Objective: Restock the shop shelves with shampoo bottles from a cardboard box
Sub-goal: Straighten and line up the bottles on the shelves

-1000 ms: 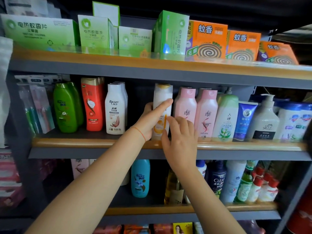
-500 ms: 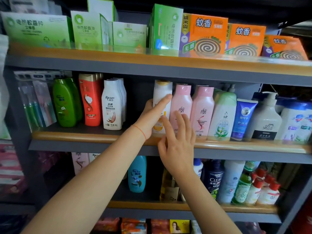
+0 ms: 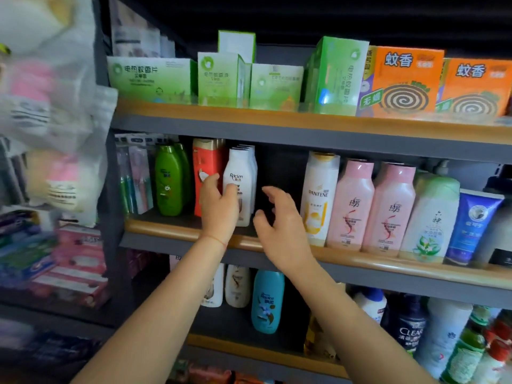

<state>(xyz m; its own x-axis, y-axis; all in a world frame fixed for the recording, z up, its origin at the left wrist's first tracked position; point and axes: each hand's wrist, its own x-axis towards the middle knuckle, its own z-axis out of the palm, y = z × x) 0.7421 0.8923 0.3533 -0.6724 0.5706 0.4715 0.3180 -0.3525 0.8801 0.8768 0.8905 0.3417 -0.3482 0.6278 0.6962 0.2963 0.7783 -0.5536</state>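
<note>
Gripping a white Raclen bottle [image 3: 240, 189] on the middle shelf [image 3: 360, 260], the left hand [image 3: 219, 209] curls its fingers round it.
At three o'clock of that bottle the right hand [image 3: 279, 223] hovers in the dark gap, fingers spread and loosely bent, holding nothing; farther toward three o'clock stands the Pantene bottle [image 3: 318, 198].

Middle shelf [image 3: 346, 259], left to right: toothbrush packs [image 3: 133, 181], two-deep bottle row [image 3: 169, 180], tall bottle [image 3: 206, 167], Raclen bottles [image 3: 240, 176] in file front to back, gap, Pantene bottle [image 3: 318, 198], two matching bottles [image 3: 371, 206], pump bottle [image 3: 430, 214], tube [image 3: 471, 225]. Left hand [image 3: 219, 209] on front Raclen bottle; right hand [image 3: 279, 220] before gap. Boxes [image 3: 277, 79] on shelf above; more bottles [image 3: 267, 300] on shelf below.
</note>
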